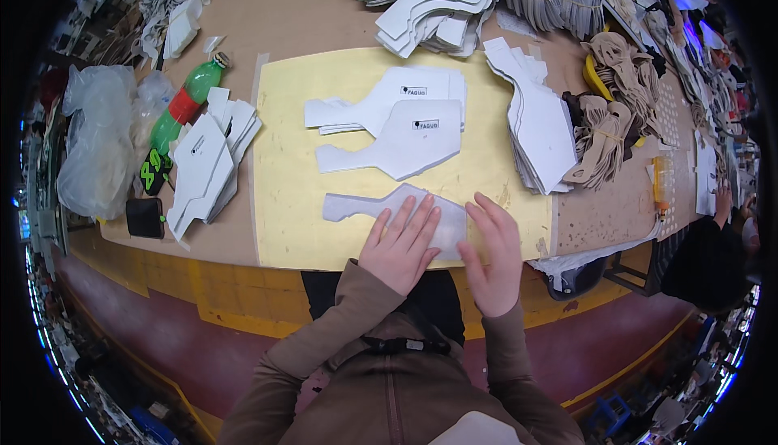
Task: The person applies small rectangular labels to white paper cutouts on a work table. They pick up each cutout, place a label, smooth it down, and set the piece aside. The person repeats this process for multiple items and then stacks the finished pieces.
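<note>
A greyish-white cut-out piece (356, 205), narrow at its left end and broad at the right, lies near the front edge of the yellow sheet (284, 226). My left hand (403, 242) rests flat on its broad part with fingers stretched out. At the piece's right edge is my right hand (491, 254), fingers apart and holding nothing that I can see; whether it touches the piece I cannot tell. Just beyond lies a similar white piece (405, 141) with a small printed mark. Behind that one, partly covered by it, is a short stack of like pieces (381, 104).
White piece stacks lie left (203, 161) and right (531, 113); bundled stacks (442, 3) stand at the back. On the left are a green bottle (194, 92), a clear plastic bag (97, 145) and a black case (145, 218). Beige bundles (604, 141) lie right, near another person's sleeve (705, 263).
</note>
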### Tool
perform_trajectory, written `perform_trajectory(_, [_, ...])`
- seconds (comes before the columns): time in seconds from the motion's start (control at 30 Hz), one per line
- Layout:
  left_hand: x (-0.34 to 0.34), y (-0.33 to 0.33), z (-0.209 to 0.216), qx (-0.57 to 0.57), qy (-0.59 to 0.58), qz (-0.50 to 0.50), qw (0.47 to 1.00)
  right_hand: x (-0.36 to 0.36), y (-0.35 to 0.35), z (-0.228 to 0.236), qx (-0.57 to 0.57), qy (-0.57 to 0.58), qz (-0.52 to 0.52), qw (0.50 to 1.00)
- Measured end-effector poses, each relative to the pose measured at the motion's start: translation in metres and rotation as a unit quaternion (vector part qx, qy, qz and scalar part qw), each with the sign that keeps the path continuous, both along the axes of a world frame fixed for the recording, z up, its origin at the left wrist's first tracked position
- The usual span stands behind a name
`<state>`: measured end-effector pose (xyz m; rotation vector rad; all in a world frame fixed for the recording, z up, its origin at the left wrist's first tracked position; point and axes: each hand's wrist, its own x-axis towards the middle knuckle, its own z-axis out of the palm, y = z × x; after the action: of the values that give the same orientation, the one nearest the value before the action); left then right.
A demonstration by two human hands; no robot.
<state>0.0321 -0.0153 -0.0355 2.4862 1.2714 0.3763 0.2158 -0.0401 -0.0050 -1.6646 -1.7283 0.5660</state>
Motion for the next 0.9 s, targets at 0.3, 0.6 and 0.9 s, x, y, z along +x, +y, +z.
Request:
perform_trajectory(0.3, [-0.003,0.001,0.004,-0.031,0.023,-0.028,0.999,-0.017,-0.026,-0.015,-0.119,-0.29,0.078,0.946])
perform_trajectory(0.6, [-0.015,-0.014,-0.007,0.03,0.038,-0.07,0.996,0.007,-0.024,-0.025,-0.161,-0.29,-0.031,0.943])
perform_trajectory(0.9, [-0.112,-0.011,0.064,-0.054,-0.361,0.091,0.926,0.036,-0.01,-0.009,-0.038,-0.083,-0.073,0.993])
